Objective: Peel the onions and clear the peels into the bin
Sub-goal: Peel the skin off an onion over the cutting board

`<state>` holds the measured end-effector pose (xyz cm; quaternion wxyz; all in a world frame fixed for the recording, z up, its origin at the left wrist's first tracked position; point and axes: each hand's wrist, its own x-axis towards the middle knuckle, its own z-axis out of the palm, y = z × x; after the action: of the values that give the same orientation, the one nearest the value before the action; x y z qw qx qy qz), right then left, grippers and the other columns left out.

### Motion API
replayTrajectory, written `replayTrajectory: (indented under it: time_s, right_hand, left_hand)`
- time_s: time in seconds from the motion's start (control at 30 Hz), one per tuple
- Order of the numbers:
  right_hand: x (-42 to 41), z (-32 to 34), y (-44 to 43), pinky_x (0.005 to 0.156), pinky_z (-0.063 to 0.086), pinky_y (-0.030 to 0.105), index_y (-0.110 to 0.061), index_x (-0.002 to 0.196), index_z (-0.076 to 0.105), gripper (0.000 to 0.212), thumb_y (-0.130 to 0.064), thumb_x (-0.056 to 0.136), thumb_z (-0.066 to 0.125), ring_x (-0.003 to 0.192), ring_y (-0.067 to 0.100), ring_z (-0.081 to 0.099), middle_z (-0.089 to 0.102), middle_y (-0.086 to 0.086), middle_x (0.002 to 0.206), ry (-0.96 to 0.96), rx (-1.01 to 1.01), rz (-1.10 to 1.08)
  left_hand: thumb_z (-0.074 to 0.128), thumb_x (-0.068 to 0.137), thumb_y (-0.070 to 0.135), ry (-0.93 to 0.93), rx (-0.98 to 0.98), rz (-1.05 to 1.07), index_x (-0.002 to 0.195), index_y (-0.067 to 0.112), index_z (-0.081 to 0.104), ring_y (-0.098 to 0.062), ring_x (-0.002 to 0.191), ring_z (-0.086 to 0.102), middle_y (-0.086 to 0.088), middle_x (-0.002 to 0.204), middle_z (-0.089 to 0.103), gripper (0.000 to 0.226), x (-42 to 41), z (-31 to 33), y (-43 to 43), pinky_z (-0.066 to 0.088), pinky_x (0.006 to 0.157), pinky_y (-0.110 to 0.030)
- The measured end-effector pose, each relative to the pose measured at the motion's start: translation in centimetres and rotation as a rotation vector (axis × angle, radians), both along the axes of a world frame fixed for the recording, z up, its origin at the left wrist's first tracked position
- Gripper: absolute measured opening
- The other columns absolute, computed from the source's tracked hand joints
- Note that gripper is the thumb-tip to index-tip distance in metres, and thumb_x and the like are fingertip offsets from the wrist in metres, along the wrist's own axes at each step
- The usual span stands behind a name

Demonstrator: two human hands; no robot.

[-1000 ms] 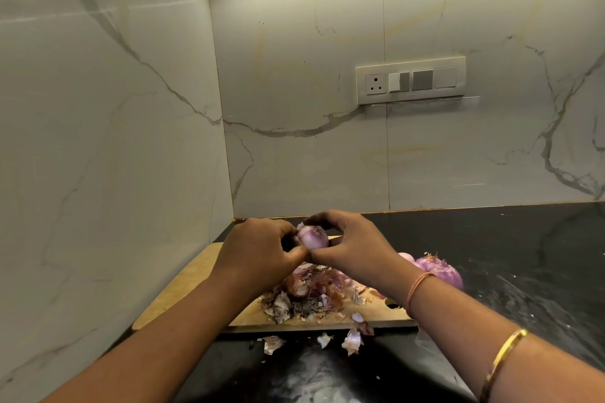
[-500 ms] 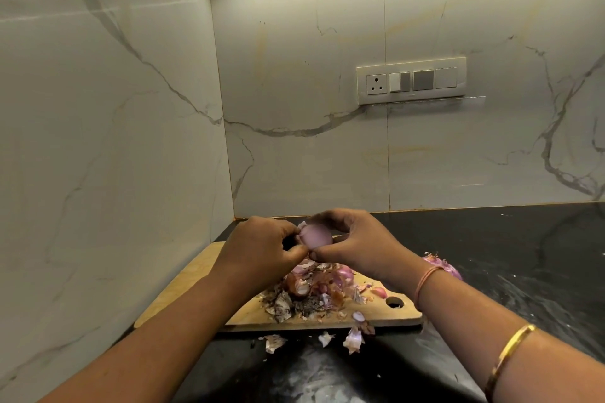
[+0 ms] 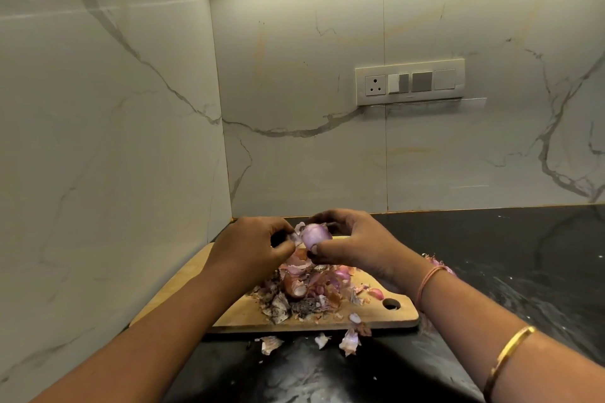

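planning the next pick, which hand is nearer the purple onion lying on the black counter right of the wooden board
Right. The right hand grips the half-peeled onion just left of the purple counter onion, which shows behind its wrist; the left hand is farther left.

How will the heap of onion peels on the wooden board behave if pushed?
Probably very light and flaky: the thin purple-brown onion peels look loosely heaped. Likely to scatter; stray scraps already lie off the wooden cutting board.
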<state>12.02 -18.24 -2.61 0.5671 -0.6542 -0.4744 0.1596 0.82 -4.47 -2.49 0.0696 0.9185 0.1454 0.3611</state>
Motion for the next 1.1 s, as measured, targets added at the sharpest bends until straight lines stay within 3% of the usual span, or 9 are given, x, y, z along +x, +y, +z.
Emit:
replayTrajectory:
  time_s: [0.1, 0.23, 0.4, 0.67, 0.8, 0.97, 1.03, 1.1]
  right_hand:
    - [-0.2, 0.2, -0.2, 0.079, 0.059, 0.035, -0.007, 0.112, 0.06, 0.033, 0.003, 0.081, 0.063, 0.086, 0.027, 0.068, 0.064, 0.018, 0.107, 0.142, 0.016, 0.075]
    - [-0.1, 0.1, -0.1, 0.068, 0.058, 0.03, -0.012, 0.111, 0.061, 0.031, -0.006, 0.081, 0.068, 0.079, 0.021, 0.067, 0.066, 0.011, 0.106, 0.042, -0.002, 0.021]
    - [0.3, -0.3, 0.3, 0.091, 0.053, 0.036, -0.019, 0.11, 0.065, 0.039, -0.017, 0.073, 0.077, 0.099, 0.012, 0.064, 0.069, -0.002, 0.105, -0.205, -0.015, -0.09]
    - [0.1, -0.7, 0.6, 0.089, 0.054, 0.043, -0.021, 0.104, 0.066, 0.033, -0.02, 0.072, 0.073, 0.099, 0.017, 0.065, 0.069, -0.001, 0.102, -0.182, 0.0, -0.066]
    - [0.1, -0.6, 0.6, 0.089, 0.054, 0.039, -0.02, 0.106, 0.066, 0.034, -0.018, 0.072, 0.069, 0.098, 0.02, 0.065, 0.07, 0.002, 0.101, -0.195, 0.0, -0.066]
    - [0.2, -0.5, 0.4, 0.087, 0.054, 0.03, -0.023, 0.108, 0.065, 0.034, -0.011, 0.077, 0.068, 0.099, 0.015, 0.063, 0.067, -0.003, 0.104, -0.217, -0.006, -0.062]
    - [0.2, -0.7, 0.5, 0.088, 0.054, 0.032, -0.022, 0.111, 0.064, 0.035, -0.016, 0.077, 0.07, 0.097, 0.013, 0.063, 0.067, -0.005, 0.106, -0.285, -0.003, -0.09]
    - [0.2, -0.9, 0.6, 0.086, 0.054, 0.032, -0.022, 0.113, 0.063, 0.036, -0.019, 0.078, 0.07, 0.094, 0.011, 0.063, 0.066, -0.006, 0.106, -0.398, 0.006, -0.146]
  left_hand:
    - [0.057, 0.085, 0.029, 0.015, -0.01, 0.022, 0.098, 0.026, 0.07, -0.009, 0.074, 0.059, 0.007, 0.091, 0.071, 0.018, 0.0, -0.1, 0.3, 0.045, 0.064, -0.019]
    - [0.056, 0.084, 0.029, -0.025, -0.057, -0.033, 0.102, 0.03, 0.068, -0.003, 0.077, 0.059, 0.013, 0.092, 0.069, 0.022, 0.0, -0.3, 0.3, 0.052, 0.071, -0.026]
    - [0.043, 0.07, 0.057, -0.026, -0.11, -0.132, 0.106, 0.033, 0.066, 0.0, 0.082, 0.061, 0.018, 0.088, 0.067, 0.049, 0.0, -0.4, -0.4, 0.054, 0.071, -0.029]
    - [0.064, 0.077, 0.024, -0.078, -0.168, -0.129, 0.097, 0.027, 0.07, -0.002, 0.078, 0.062, 0.014, 0.081, 0.067, 0.021, 0.4, -0.5, -0.4, 0.055, 0.073, -0.032]
    - [0.063, 0.079, 0.015, -0.104, -0.167, -0.122, 0.092, 0.027, 0.071, 0.001, 0.075, 0.061, 0.016, 0.078, 0.065, 0.02, 0.3, -0.4, 0.1, 0.053, 0.07, -0.026]
    - [0.061, 0.08, 0.017, -0.113, -0.181, -0.109, 0.084, 0.029, 0.068, -0.001, 0.077, 0.057, 0.015, 0.082, 0.06, 0.014, 0.2, -0.3, 0.6, 0.047, 0.067, -0.018]
    - [0.064, 0.08, 0.022, -0.11, -0.198, -0.125, 0.084, 0.024, 0.068, -0.003, 0.081, 0.057, 0.018, 0.084, 0.057, 0.006, 0.3, -0.4, 0.4, 0.046, 0.07, -0.016]
    - [0.067, 0.079, 0.031, -0.111, -0.223, -0.153, 0.089, 0.023, 0.07, -0.001, 0.084, 0.059, 0.021, 0.085, 0.059, 0.013, 0.4, -0.4, 0.3, 0.049, 0.074, -0.019]
